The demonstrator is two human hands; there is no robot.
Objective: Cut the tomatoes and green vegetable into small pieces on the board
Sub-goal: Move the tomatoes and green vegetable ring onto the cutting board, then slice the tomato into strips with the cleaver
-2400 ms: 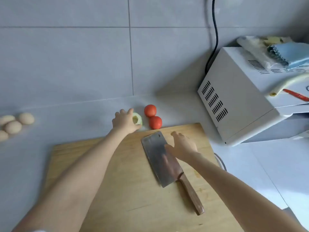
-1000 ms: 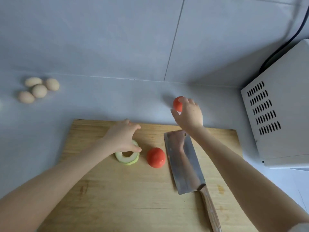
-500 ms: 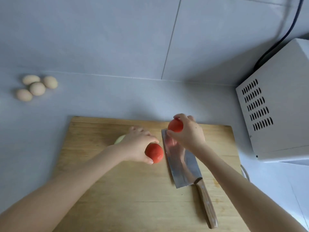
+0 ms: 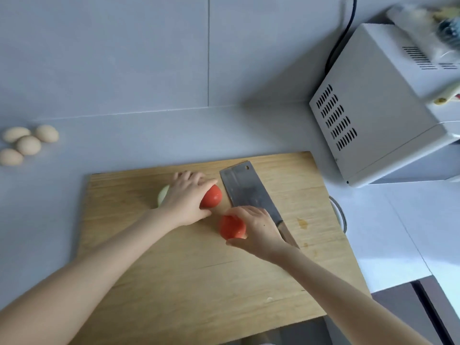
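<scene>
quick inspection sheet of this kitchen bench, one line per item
surface: wooden board on grey counter.
job's things: far tomato, near tomato, green vegetable mostly hidden by the left hand; cleaver lies flat on the board.
clutter: four eggs on the counter, far left.
hands: left hand grips the far tomato; right hand holds the near tomato.
cables: black cable runs down behind the white appliance.
surroundings: tiled wall.

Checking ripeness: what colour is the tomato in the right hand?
Red; the tomato shows best in head view.
</scene>
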